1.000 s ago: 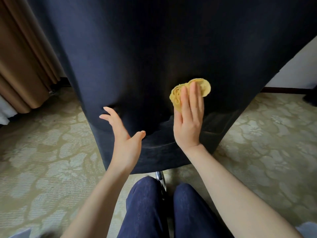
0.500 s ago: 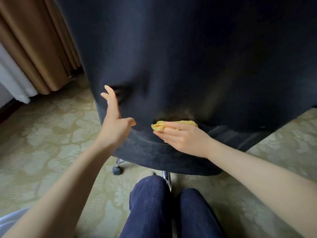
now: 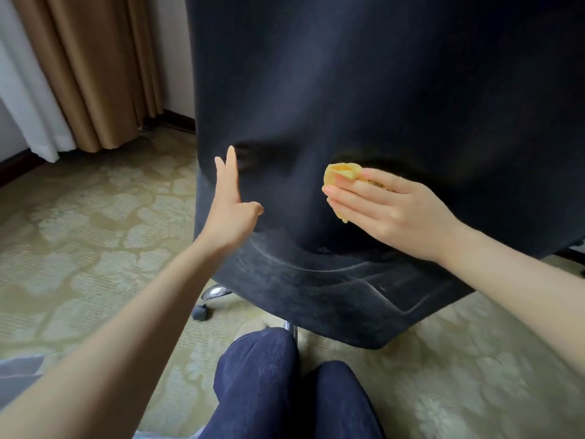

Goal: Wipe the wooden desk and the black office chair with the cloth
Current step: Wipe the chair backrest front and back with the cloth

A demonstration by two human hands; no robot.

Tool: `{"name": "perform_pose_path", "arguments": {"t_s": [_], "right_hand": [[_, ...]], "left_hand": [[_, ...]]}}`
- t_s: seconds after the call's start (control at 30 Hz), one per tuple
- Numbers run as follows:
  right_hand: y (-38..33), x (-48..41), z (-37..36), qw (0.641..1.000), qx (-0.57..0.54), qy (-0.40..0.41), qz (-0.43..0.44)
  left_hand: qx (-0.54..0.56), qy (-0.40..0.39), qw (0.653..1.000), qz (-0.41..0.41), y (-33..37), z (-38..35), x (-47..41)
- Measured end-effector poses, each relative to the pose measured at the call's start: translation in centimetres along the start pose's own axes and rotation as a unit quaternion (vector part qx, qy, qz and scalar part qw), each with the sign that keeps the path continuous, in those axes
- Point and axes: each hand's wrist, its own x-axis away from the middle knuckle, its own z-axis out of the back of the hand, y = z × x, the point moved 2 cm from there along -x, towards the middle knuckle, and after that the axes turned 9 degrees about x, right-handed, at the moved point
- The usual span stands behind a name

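— So, where's the cloth (image 3: 340,174) right this second?

— Bunched up under my right hand (image 3: 389,210). Fingers flat and straight, pressing it against the low part of the chair (image 3: 348,90) back. No grip round it, just a flat press.

— And the other hand?

— My left hand (image 3: 231,210) is open as well, fingers straight, tips touching the chair near its left edge, just beside a crease (image 3: 250,153) in the fabric. I'd say it's steadying the chair so it doesn't roll on its caster (image 3: 200,312).

— How far along are you, then?

— Hard to call. I'm down low on the carpet (image 3: 79,248), working the back just above the shell (image 3: 316,296). Nothing in the fabric above the cloth tells wiped from unwiped, so I can't say how much of the back is done. The seat top is hidden from here.

— And the bench?

— Out of view entirely. Whether it's been wiped, I can't tell.

— Best guess at what's left?

— At least that shell below my hand: it shows pale streaks and looks dusty to me. Maybe the chrome base (image 3: 215,291) by my knees (image 3: 259,375) too. Somewhere mid-chair, I'd judge, with the bench an open question.
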Motion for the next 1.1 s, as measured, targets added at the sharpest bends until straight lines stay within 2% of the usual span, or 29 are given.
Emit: {"name": "perform_pose_path", "arguments": {"t_s": [0.17,0.3,0.4,0.53,0.6,0.73,0.93,1.1], "right_hand": [[-0.6,-2.8,-0.3,0.998,-0.010,0.034,-0.056],[-3.3,-3.2,-2.1,0.993,-0.036,0.060,-0.100],[-7.0,-2.0,-4.1,0.995,-0.052,0.016,-0.078],[-12.2,0.9,-6.1,0.991,-0.080,-0.103,0.007],[-14.1,2.3,-6.5,0.982,-0.113,-0.147,0.026],[-14.7,4.3,-5.9,0.981,-0.152,-0.117,0.002],[-9.3,3.9,-2.4,0.986,-0.142,-0.021,-0.086],[-3.6,1.5,0.3,0.992,-0.075,0.038,-0.089]], "left_hand": [[-0.076,-0.016,0.995,-0.054,-1.4,-0.2,0.9],[-0.272,-0.039,0.957,-0.092,-3.1,0.1,1.5],[-0.356,-0.064,0.929,-0.075,-4.6,0.5,1.9],[-0.435,-0.120,0.892,-0.017,-7.0,1.4,2.3],[-0.431,-0.162,0.887,0.034,-8.3,1.9,2.5],[-0.376,-0.209,0.895,0.117,-9.9,2.4,3.0],[-0.365,-0.211,0.900,0.114,-9.4,1.6,3.2],[-0.336,-0.172,0.920,0.103,-8.5,0.8,3.1]]}}
